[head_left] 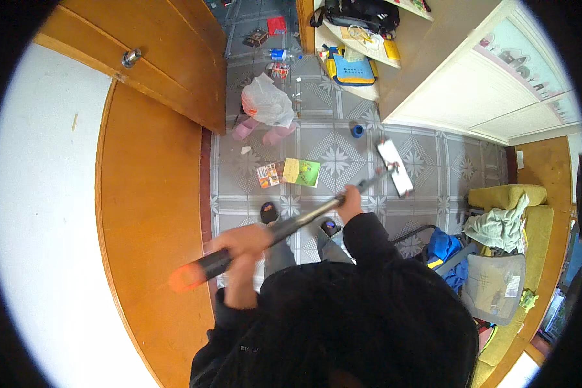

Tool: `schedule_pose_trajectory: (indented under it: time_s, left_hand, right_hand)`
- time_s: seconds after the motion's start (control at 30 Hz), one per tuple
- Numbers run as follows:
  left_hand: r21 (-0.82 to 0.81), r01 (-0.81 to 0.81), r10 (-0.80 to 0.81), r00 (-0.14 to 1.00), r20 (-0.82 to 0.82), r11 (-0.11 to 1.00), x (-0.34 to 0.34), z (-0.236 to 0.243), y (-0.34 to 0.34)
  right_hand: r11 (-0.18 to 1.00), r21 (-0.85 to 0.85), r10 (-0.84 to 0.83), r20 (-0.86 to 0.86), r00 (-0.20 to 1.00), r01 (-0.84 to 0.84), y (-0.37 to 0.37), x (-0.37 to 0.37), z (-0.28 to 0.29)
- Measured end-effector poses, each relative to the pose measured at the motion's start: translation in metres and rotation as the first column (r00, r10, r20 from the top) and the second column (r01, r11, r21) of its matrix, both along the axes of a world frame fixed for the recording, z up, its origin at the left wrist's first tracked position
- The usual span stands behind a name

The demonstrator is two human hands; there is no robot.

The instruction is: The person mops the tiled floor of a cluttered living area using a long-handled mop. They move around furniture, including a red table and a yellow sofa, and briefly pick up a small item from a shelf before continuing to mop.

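Both my hands are closed around the long handle of a flat mop (302, 216). My left hand (247, 240) wraps the dark upper part near the orange end cap, slightly blurred. Lower on the pole, my right hand (351, 203) grips it in front of my chest. The mop's white flat head (394, 167) lies on the grey patterned floor, ahead and to the right of my feet. Left of the mop head lie open booklets, one green and yellow (301, 172) and one darker (271, 174). A small blue round object (357, 131) sits beyond the head.
Pink slippers (278, 134) stand by a white plastic bag (267, 100); a bottle (280, 55) and packets lie farther off. An orange-brown door (174, 58) stands at left. Shelves (343, 39) hold bags. At right are a mesh-backed chair (495, 288) and a yellow-green sofa (533, 252).
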State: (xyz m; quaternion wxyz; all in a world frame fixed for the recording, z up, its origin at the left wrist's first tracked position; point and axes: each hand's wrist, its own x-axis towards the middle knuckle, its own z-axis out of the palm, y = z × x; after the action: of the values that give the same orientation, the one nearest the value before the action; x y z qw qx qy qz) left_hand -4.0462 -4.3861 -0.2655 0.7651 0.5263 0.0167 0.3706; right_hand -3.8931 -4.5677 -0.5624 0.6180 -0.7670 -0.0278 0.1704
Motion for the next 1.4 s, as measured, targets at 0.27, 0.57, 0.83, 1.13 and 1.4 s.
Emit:
schedule_pose_trajectory:
  time_s: [0.27,0.57,0.83,1.13,1.4]
  left_hand:
    - [0.04,0.312,-0.313,0.95,0.018,0.949,0.059,0.007,0.138]
    - [0.442,0.251,-0.268,0.963,-0.024,0.861,0.075,0.035,0.335]
    - [0.368,-0.163,0.123,0.984,0.131,0.915,-0.033,0.039,0.414]
    - [0.125,0.053,-0.084,0.962,0.258,0.991,-0.178,0.061,0.388]
    - [-0.155,0.274,-0.268,0.962,0.059,0.949,-0.137,0.017,0.313]
  right_hand:
    - [0.933,-0.36,0.195,0.528,0.827,0.01,0.117,0.047,-0.104]
    - [0.946,0.325,0.009,0.013,1.0,-0.012,0.453,0.106,-0.034]
    - [0.788,0.358,-0.004,-0.811,0.585,0.501,0.585,0.058,0.054]
    - [0.612,0.297,0.102,-0.949,0.3,0.733,0.419,-0.108,0.129]
    - [0.414,-0.103,-0.173,-0.984,-0.033,0.904,0.28,-0.216,0.046]
